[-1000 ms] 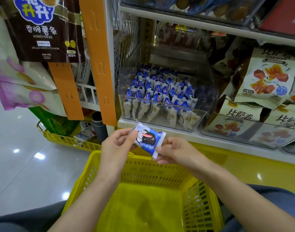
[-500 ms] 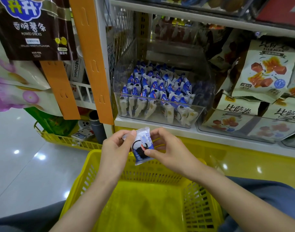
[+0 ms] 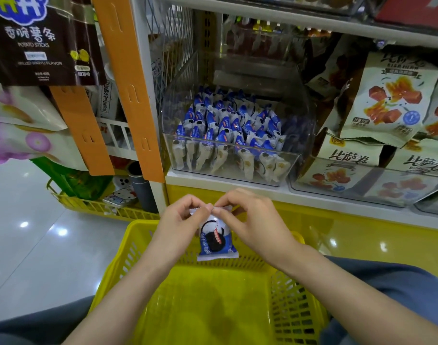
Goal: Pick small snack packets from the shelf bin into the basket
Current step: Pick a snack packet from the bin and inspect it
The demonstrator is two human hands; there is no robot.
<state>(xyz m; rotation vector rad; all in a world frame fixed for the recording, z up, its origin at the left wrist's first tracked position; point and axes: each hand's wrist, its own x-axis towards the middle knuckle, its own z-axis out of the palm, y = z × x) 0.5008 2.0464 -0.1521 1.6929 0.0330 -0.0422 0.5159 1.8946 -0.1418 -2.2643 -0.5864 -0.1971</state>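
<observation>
A small blue-and-white snack packet (image 3: 216, 239) hangs upright above the far rim of the yellow basket (image 3: 213, 310). My left hand (image 3: 180, 227) and my right hand (image 3: 252, 220) both pinch its top sealed edge, fingertips almost meeting. The basket sits on my lap and I see nothing inside it. On the shelf just above, a clear plastic bin (image 3: 232, 170) holds several more packets of the same kind (image 3: 227, 128), standing in rows.
Cream snack bags (image 3: 392, 95) fill the shelf right of the bin. An orange display strip (image 3: 128, 90) and a dark potato-stick bag (image 3: 43, 41) hang at left. Another yellow basket (image 3: 98, 205) with goods stands on the shiny floor at left.
The packet has turned from tilted sideways to hanging upright and has come lower over the basket rim. Both hands moved from its sides to pinching its top edge.
</observation>
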